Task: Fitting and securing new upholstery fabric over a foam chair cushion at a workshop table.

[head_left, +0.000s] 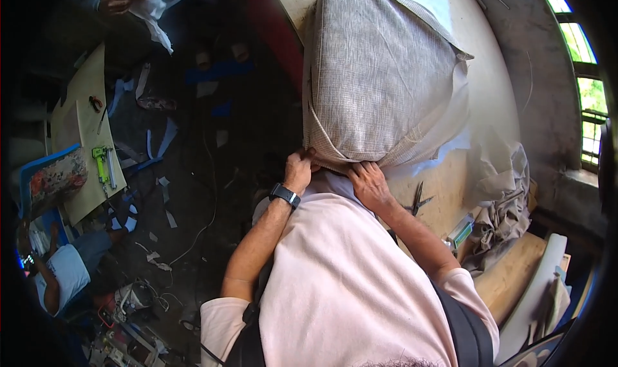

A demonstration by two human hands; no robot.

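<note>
A large cushion in grey woven fabric [376,77] stands on a wooden worktable [444,187], leaning against my chest. My left hand [299,169], with a dark watch on its wrist, pinches the cover's lower left edge. My right hand [368,182] grips the cover's bottom edge just beside it. White lining cloth [450,138] hangs out from under the cushion on the right. Both hands are closed on the fabric.
Small snips [418,198] and a little green-and-white box [461,230] lie on the table by my right forearm. Crumpled beige cloth [505,206] is heaped at the table's right end. Left, below, a littered floor, a board with a green staple gun [101,161], and other people.
</note>
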